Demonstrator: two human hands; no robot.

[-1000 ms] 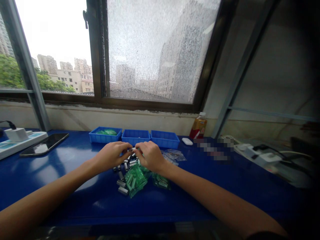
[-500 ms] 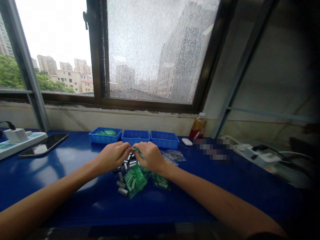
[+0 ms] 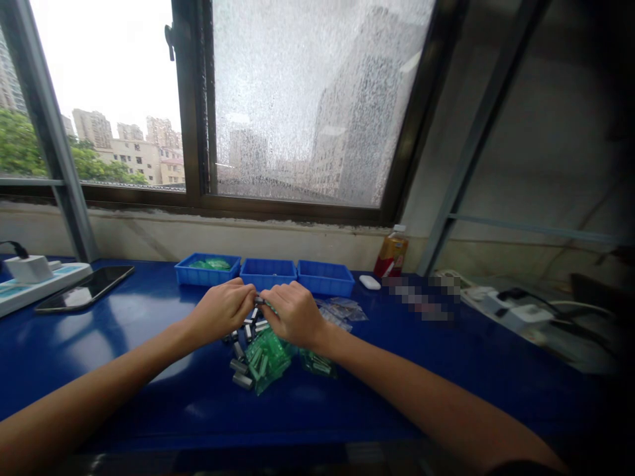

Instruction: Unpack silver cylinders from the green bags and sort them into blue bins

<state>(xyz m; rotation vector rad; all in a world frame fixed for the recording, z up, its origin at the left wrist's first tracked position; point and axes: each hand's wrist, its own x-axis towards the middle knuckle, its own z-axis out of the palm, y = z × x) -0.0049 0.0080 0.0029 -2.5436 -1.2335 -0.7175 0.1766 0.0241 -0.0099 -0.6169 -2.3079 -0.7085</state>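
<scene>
My left hand [image 3: 224, 308] and my right hand [image 3: 294, 312] meet above the middle of the desk, fingers closed in a pinch. Between their fingertips shows the end of a small grey metal piece [image 3: 258, 300]; the rest of it is hidden by the fingers. Under the hands lie several loose silvery metal pieces [image 3: 243, 380]. Beside these, a green plastic bag [image 3: 270, 360] has more such pieces in or under it. Another green bag [image 3: 317, 363] with slim pieces sits below my right wrist. Clear plastic bags [image 3: 342, 309] lie just past my right hand.
Three blue trays line the back: the left tray [image 3: 198, 276] holds green bags, beside the middle tray [image 3: 269, 264] and right tray [image 3: 325, 283]. A white case [image 3: 370, 283] and a bottle [image 3: 391, 252] stand right. A phone [image 3: 86, 289] and power strip [image 3: 44, 284] lie left.
Both hands stay together with small finger movements. A bit of green at the right fingertips no longer shows, and the grey metal end is now visible between the hands.
</scene>
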